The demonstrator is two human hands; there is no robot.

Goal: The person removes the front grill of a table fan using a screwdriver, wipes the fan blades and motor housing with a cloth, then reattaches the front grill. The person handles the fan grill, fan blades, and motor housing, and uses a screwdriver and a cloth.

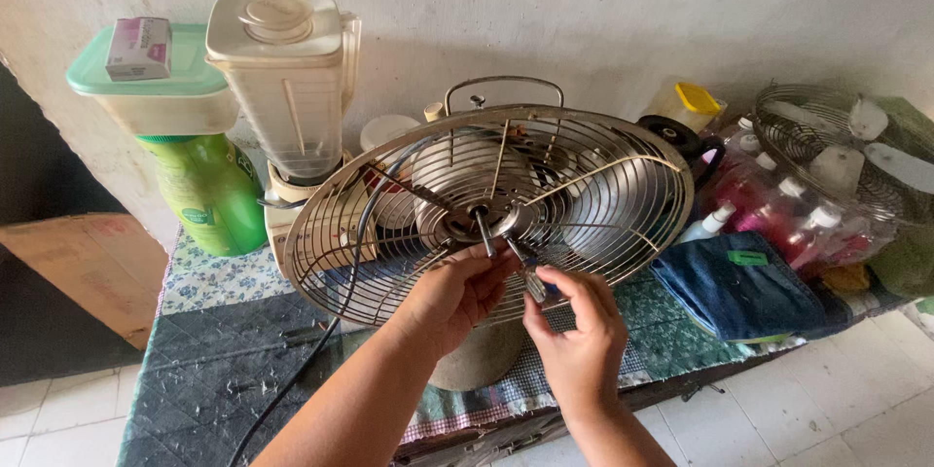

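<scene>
Cluttered cloth-covered surface (224,331): left hand (452,297) grips round metal fan grille (486,209); right hand (576,331) pinches blue-handled screwdriver (533,282). Tip could slip; grille tilts.

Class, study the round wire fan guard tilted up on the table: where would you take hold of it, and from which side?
Probably the fan guard by its thick outer ring at the lower-left edge, coming from the near side. That rim tilts toward the person and is bare there; both hands, left hand and right hand, crowd the shaft at the hub.
</scene>
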